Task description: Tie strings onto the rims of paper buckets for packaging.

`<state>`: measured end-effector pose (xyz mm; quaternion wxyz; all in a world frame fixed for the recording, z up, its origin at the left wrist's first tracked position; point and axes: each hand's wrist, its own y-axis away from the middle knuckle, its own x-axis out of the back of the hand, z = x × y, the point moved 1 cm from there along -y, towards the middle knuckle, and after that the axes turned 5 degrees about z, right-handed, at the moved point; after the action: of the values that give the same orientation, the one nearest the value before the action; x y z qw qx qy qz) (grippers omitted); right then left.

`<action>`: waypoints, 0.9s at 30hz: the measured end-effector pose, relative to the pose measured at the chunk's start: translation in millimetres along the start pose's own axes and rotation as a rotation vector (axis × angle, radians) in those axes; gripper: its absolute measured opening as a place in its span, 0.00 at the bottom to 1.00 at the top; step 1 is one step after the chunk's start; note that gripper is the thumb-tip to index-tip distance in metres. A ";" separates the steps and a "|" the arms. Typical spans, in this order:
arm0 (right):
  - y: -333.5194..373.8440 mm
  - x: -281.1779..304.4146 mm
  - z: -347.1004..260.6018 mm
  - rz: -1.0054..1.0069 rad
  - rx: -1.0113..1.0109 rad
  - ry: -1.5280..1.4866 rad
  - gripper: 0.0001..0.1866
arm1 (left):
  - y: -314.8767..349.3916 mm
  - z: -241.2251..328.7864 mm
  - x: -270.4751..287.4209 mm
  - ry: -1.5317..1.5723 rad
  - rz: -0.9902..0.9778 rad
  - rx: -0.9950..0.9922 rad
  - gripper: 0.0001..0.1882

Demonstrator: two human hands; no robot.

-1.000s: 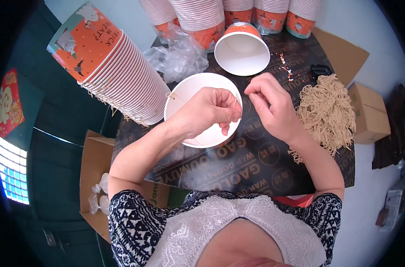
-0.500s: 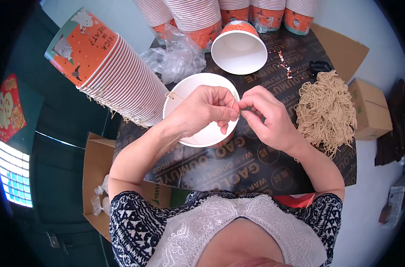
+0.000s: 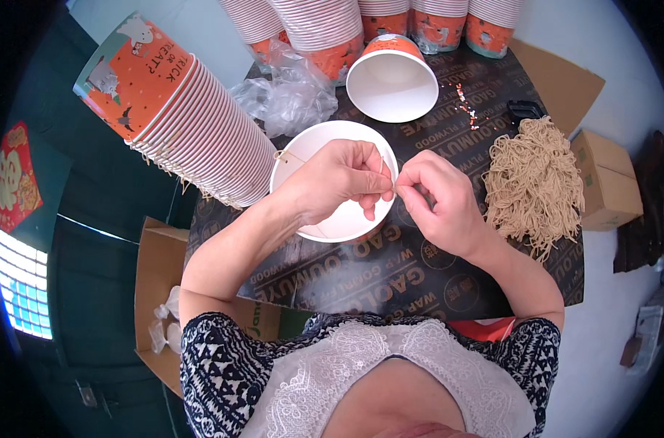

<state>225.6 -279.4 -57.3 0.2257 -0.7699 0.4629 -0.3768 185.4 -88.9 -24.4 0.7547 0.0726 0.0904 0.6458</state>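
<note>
A paper bucket [image 3: 333, 228] with a white inside stands on the dark table in front of me. A thin beige string [image 3: 281, 156] runs through its rim on the left. My left hand [image 3: 350, 179] reaches over the bucket to its right rim, fingers pinched, with a short piece of string [image 3: 382, 163] showing at the fingertips. My right hand [image 3: 440, 203] is pinched just outside the same rim, its fingertips close to the left ones. The string between the two hands is mostly hidden by the fingers.
A long leaning stack of orange printed buckets [image 3: 200, 131] is at left, beside crumpled clear plastic [image 3: 295, 98]. Another bucket [image 3: 392, 86] lies tipped behind, before several wrapped stacks. At right lie a heap of beige strings [image 3: 534, 182], a black object [image 3: 525, 110] and cardboard boxes [image 3: 605, 179].
The bucket has shifted very slightly to the right. My right hand has dropped a little and its fingers are now pinched closer together, while my left hand has barely moved.
</note>
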 end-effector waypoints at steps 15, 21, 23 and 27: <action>-1.7 -0.4 15.1 -0.006 0.048 0.018 0.05 | 4.5 -0.9 -6.4 -0.227 0.048 -0.158 0.06; 0.8 -3.8 18.4 0.030 0.065 -0.008 0.04 | 9.7 -8.9 -15.8 -0.719 0.189 -0.498 0.07; 0.8 -4.5 18.6 0.018 0.058 -0.017 0.04 | 10.7 -7.8 -18.8 -0.818 0.221 -0.601 0.07; 1.2 -6.3 17.4 0.013 0.028 -0.037 0.04 | 12.9 -1.7 -28.3 -1.014 0.315 -0.765 0.09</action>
<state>236.9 -274.4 -71.2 0.2472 -0.7706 0.4584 -0.3674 168.4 -114.9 -21.8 0.5726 0.1067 -0.5246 0.6210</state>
